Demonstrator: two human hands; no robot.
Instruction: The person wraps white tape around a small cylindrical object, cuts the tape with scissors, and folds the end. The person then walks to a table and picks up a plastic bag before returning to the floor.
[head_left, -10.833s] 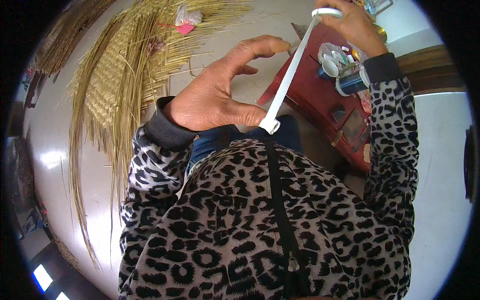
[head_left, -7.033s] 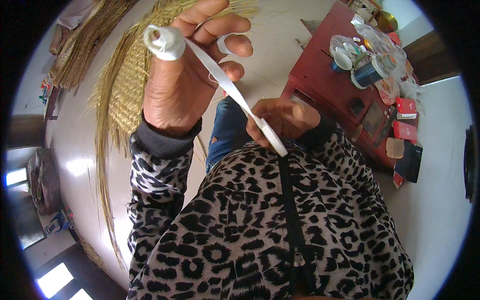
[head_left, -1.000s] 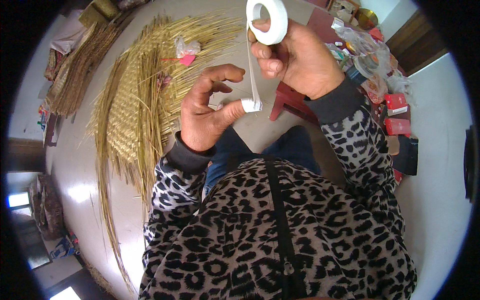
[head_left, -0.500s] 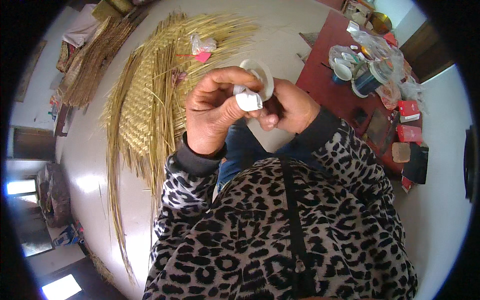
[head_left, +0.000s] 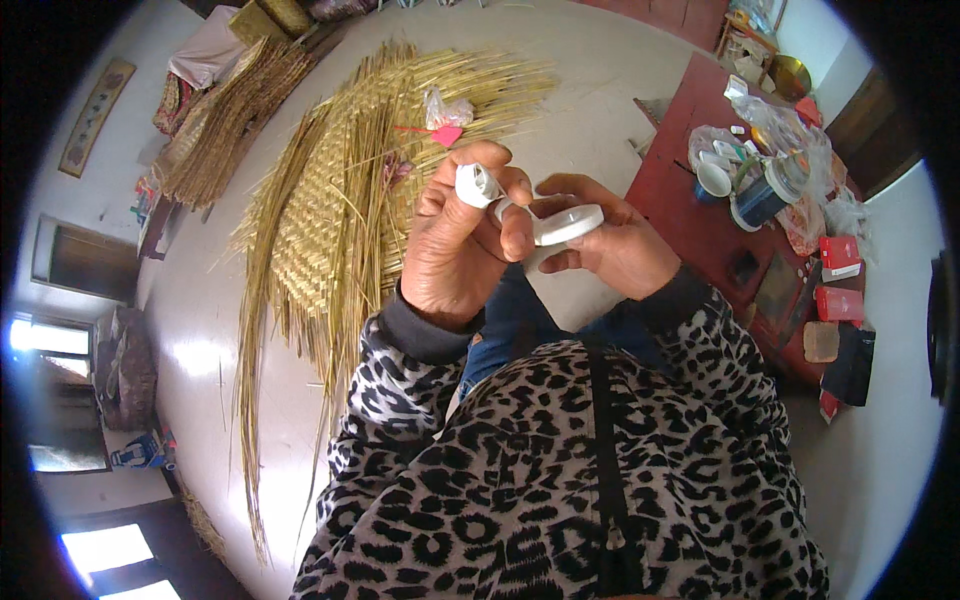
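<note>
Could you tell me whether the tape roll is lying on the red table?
No, the tape roll is held in the right hand, apart from the red table.

- Tape roll: white, ring-shaped, lying nearly flat and seen edge-on, held up in front of the chest between the two hands.
- Loose tape end: white strip curled into a small loop, just left of the roll, pinched at fingertips.

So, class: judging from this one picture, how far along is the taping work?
Done: white tape already wraps the left hand fingertip. In hand: the right hand holds the tape roll against it. Left: the half-woven straw mat lies untouched on the floor, loose stalks trailing.
</note>
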